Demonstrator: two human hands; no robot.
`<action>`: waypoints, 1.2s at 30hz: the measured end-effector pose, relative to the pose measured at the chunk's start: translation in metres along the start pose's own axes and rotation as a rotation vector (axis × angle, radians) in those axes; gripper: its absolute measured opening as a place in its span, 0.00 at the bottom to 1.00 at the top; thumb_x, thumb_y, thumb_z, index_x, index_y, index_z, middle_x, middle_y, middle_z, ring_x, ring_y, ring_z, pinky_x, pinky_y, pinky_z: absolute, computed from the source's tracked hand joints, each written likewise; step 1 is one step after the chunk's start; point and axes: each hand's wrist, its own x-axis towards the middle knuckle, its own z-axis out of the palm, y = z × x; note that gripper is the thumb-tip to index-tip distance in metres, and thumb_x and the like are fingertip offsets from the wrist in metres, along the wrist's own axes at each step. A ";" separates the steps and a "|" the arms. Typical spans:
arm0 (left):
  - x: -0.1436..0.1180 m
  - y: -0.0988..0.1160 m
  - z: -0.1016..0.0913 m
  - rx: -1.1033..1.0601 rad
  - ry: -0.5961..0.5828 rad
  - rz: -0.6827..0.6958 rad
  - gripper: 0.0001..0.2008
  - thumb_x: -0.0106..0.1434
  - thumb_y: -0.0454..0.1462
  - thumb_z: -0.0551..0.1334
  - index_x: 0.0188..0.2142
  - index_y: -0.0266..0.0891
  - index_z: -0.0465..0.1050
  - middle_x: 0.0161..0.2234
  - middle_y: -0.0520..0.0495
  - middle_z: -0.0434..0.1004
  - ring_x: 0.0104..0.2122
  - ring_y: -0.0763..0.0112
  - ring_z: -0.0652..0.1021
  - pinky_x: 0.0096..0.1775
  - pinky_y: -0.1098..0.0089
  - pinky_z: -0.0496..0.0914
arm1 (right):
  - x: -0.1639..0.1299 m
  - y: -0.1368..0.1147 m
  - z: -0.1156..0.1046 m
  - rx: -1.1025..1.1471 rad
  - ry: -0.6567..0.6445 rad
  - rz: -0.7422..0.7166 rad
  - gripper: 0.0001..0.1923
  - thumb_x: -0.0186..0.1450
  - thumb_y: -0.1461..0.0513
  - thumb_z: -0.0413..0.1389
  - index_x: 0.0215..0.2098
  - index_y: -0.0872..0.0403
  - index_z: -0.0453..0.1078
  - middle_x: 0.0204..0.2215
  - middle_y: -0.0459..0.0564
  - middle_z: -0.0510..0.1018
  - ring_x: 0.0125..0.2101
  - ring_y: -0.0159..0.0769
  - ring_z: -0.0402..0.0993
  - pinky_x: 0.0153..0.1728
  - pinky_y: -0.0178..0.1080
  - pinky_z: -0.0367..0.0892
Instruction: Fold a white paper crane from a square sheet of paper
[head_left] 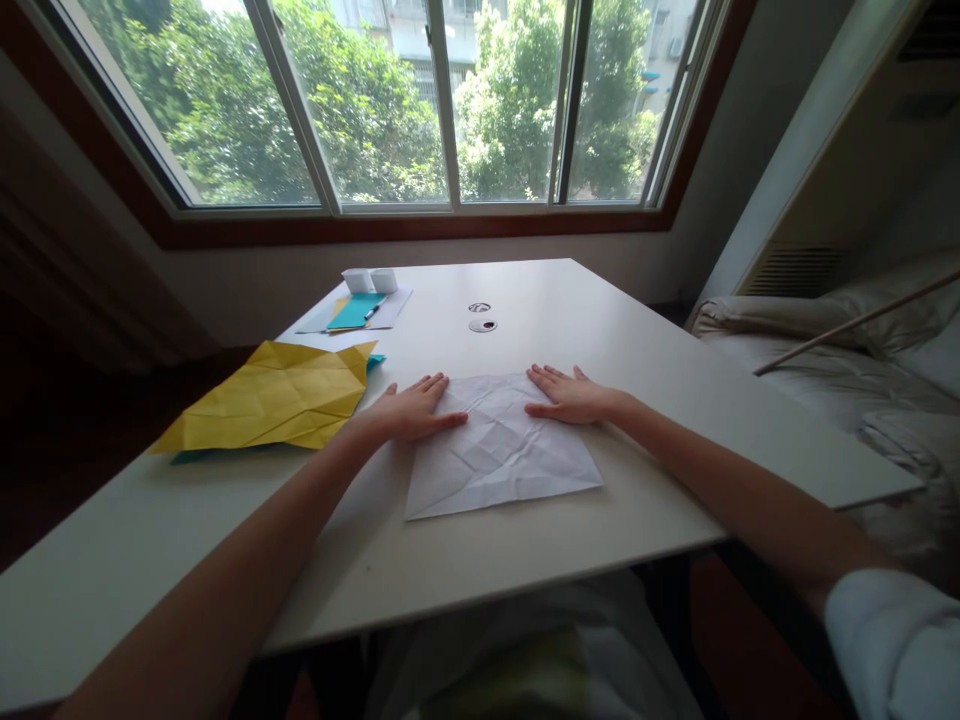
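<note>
A: White counter [570,320] by window. Creased white square paper sheet [499,455] lies flat at the near edge.

B: Left hand [409,410], right hand [574,397]: fingers spread flat on its far corners, gripping nothing. Probably light, floppy, tears easily; pinch edges.

Home bedroom, looks like. White table [600,330] pushed against a wide sliding window [420,100] with trees and apartment blocks outside. Bed with rumpled pale bedding [847,370] directly right. Wall air conditioner [885,150] above the bed.

Bare forearms; white short sleeve [892,640] on right arm.
</note>
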 end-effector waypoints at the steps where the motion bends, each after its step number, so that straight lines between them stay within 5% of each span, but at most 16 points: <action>1: 0.000 0.000 -0.001 0.004 0.011 0.005 0.47 0.54 0.64 0.41 0.64 0.37 0.40 0.65 0.39 0.38 0.63 0.51 0.46 0.56 0.43 0.45 | 0.000 -0.001 -0.001 -0.012 0.015 -0.003 0.47 0.58 0.36 0.34 0.66 0.53 0.36 0.65 0.52 0.39 0.63 0.50 0.35 0.58 0.61 0.32; 7: -0.002 0.010 -0.004 0.074 0.218 0.044 0.34 0.62 0.58 0.39 0.52 0.38 0.64 0.57 0.37 0.61 0.60 0.54 0.55 0.55 0.46 0.46 | -0.003 -0.014 -0.009 -0.220 0.203 -0.019 0.34 0.63 0.42 0.39 0.55 0.56 0.62 0.54 0.60 0.66 0.55 0.50 0.59 0.56 0.54 0.45; 12: -0.001 0.028 0.002 0.105 0.356 0.161 0.22 0.66 0.48 0.44 0.48 0.38 0.65 0.52 0.38 0.66 0.55 0.56 0.62 0.55 0.51 0.50 | -0.002 -0.033 -0.009 -0.331 0.299 -0.093 0.22 0.66 0.51 0.42 0.46 0.56 0.68 0.46 0.59 0.71 0.46 0.45 0.66 0.46 0.45 0.57; 20: 0.000 0.040 0.006 0.081 0.340 0.274 0.23 0.66 0.46 0.43 0.57 0.44 0.58 0.55 0.42 0.63 0.55 0.59 0.63 0.54 0.57 0.55 | -0.002 -0.043 -0.004 -0.292 0.282 -0.141 0.22 0.68 0.57 0.38 0.59 0.46 0.57 0.47 0.55 0.69 0.45 0.43 0.66 0.44 0.44 0.58; 29: -0.002 0.014 0.003 0.022 0.094 0.249 0.31 0.65 0.53 0.38 0.63 0.46 0.45 0.64 0.42 0.46 0.61 0.57 0.53 0.56 0.55 0.52 | -0.004 -0.032 -0.006 -0.262 0.240 -0.076 0.24 0.67 0.52 0.39 0.57 0.50 0.60 0.50 0.58 0.67 0.47 0.47 0.65 0.45 0.46 0.59; 36: -0.007 -0.008 -0.006 0.005 -0.004 0.202 0.31 0.62 0.55 0.46 0.62 0.50 0.49 0.63 0.43 0.48 0.61 0.56 0.53 0.57 0.58 0.52 | -0.006 -0.022 -0.009 -0.250 0.212 -0.016 0.25 0.65 0.49 0.41 0.55 0.51 0.62 0.50 0.58 0.67 0.47 0.48 0.65 0.45 0.47 0.59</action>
